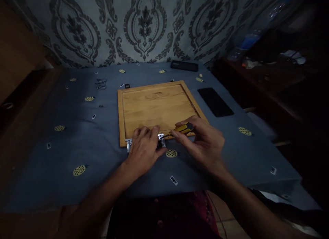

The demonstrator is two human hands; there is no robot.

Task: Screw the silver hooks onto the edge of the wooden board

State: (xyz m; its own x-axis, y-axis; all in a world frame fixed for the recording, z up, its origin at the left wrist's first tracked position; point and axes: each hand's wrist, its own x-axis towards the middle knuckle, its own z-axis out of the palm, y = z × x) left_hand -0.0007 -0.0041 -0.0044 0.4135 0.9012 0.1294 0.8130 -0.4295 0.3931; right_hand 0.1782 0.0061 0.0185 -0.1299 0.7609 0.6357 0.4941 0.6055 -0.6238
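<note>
A square wooden panel (156,105) with a raised frame lies on a blue cloth. My left hand (144,146) rests on its near edge, fingers curled over a metal hinge (160,136); a second metal hinge (128,144) shows by my wrist at the panel's near left corner. My right hand (203,139) grips a yellow and black screwdriver (181,130), its tip pointing left at the hinge under my left fingers.
A black phone (215,102) lies right of the panel. A dark flat case (184,65) sits at the far edge by the patterned wall. Small metal parts (100,83) lie at the far left. A dark shelf with bottles stands on the right.
</note>
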